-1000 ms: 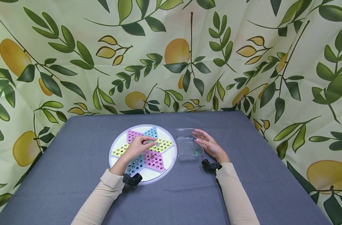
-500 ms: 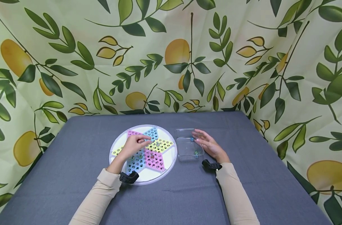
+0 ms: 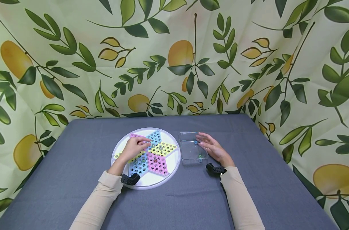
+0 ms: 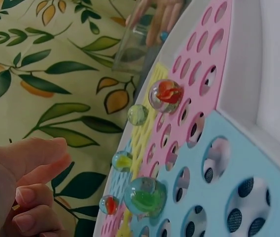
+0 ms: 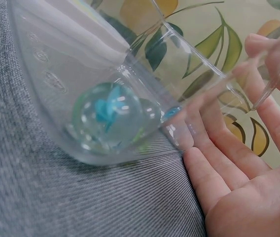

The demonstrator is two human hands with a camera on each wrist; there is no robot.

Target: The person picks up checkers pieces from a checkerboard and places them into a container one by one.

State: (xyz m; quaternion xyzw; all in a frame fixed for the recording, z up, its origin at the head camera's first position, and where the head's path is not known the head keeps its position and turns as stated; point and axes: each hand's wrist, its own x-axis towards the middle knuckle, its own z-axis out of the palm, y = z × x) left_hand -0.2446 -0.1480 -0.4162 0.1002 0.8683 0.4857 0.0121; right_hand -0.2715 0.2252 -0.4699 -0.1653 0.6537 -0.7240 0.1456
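The left hand point(image 3: 133, 149) hovers over the star board point(image 3: 174, 166) with curled fingers, holding nothing I can see. Marbles point(image 4: 165, 95) sit in holes. Pinch one gently, lift straight up. The right hand point(image 3: 214, 149), fingers straight, steadies the box point(image 3: 188, 150)

The left hand point(image 3: 133, 148) perhaps hides a marble beneath curled fingers.

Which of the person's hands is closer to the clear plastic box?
Right. The right hand rests against the clear plastic box on its right side; the left hand is apart, over the star board.
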